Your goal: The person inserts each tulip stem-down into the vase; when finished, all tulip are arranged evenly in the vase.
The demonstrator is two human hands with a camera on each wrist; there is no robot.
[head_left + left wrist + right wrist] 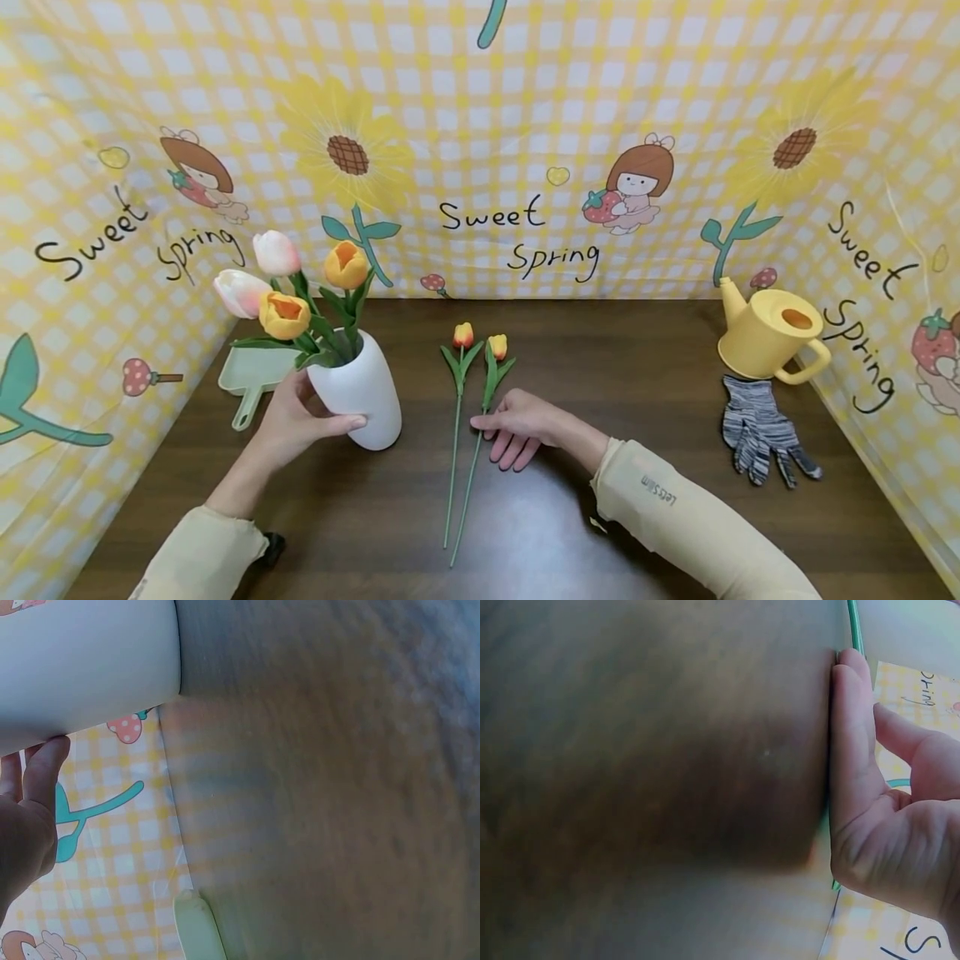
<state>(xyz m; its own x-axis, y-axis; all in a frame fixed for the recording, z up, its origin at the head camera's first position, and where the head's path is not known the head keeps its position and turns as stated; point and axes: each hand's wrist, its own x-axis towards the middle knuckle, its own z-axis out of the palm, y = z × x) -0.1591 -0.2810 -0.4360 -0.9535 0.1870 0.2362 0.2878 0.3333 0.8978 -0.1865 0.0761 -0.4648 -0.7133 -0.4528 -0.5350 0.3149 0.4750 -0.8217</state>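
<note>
A white vase (375, 400) with white-pink and orange tulips (285, 315) leans slightly on the brown table. My left hand (303, 425) grips its side, thumb across the front and fingers behind. In the left wrist view, fingertips (52, 748) lie against the white wall. Two yellow-red tulips lie side by side on the table: a left one (460, 367) and a right one (491, 375). My right hand (525, 423) rests at the right one's stem, thumb and forefinger reaching it. In the right wrist view the thumb stands apart from rather straight fingers (851, 735).
A pale green dustpan-like tool (251, 375) lies behind the left hand. At the right stand a yellow watering can (757, 337) and, in front of it, a grey knit glove (761, 433). Checked yellow cloth (480, 150) walls the table at the back and sides.
</note>
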